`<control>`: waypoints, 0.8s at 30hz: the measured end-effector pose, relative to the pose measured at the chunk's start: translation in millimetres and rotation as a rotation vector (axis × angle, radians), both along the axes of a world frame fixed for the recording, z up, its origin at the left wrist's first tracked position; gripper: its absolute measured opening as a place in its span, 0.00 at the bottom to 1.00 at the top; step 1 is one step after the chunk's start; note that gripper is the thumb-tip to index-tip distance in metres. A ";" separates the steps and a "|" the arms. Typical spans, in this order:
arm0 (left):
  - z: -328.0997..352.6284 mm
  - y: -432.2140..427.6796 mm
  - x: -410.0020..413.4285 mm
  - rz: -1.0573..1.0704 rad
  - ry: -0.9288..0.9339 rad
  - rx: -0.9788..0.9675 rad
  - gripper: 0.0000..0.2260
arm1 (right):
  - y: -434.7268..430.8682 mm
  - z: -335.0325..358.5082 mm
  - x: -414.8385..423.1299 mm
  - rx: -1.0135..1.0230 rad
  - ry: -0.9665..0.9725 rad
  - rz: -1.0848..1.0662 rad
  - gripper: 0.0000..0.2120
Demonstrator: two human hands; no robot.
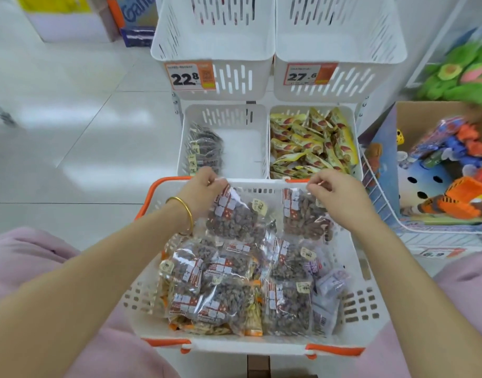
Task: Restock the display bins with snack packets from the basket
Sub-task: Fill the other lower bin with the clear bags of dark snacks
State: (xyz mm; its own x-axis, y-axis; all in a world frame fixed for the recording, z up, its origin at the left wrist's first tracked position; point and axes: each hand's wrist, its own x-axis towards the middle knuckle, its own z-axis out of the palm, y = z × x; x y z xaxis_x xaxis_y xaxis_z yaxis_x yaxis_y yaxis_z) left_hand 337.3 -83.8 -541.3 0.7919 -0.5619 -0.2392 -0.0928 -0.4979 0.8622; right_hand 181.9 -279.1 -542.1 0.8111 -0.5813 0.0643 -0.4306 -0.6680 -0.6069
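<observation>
A white shopping basket [368, 304] with orange handles sits on my lap, full of several clear snack packets of dark dried fruit. My left hand [204, 186] pinches the top edge of one packet [234, 216] and lifts it above the pile. My right hand [335, 190] pinches the top of a second packet [302, 216] the same way. Just beyond the basket are two lower display bins. The left bin [242, 143] holds a small stack of the same dark packets [205, 150] against its left wall. The right bin [355, 124] is full of yellow packets [310, 143].
Two empty white upper bins [215, 31] [340, 31] carry price tags 22.8 [189, 76] and 27.6 [308, 75]. A cardboard box of toys [447, 173] and a wire rack stand at the right. White tiled floor [70, 110] spreads to the left.
</observation>
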 end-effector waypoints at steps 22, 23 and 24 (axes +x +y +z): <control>-0.1 -5.1 -26.2 -0.222 0.076 -0.073 0.34 | 51.5 -14.2 26.5 0.624 -0.372 -0.036 0.06; -3.8 -6.7 -27.6 -0.212 0.038 -0.077 0.34 | 52.7 -14.7 27.0 0.590 -0.358 -0.039 0.04; -7.3 -6.6 -27.6 -0.183 0.038 -0.097 0.35 | 54.4 -13.5 27.1 0.586 -0.340 -0.050 0.01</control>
State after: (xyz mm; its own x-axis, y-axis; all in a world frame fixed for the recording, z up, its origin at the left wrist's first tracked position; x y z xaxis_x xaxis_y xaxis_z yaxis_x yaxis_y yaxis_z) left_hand 309.7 -90.4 -548.7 0.6656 -0.7177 -0.2046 -0.1405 -0.3898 0.9101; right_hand 209.0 -224.7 -555.6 0.7729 -0.6339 -0.0265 -0.1739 -0.1715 -0.9697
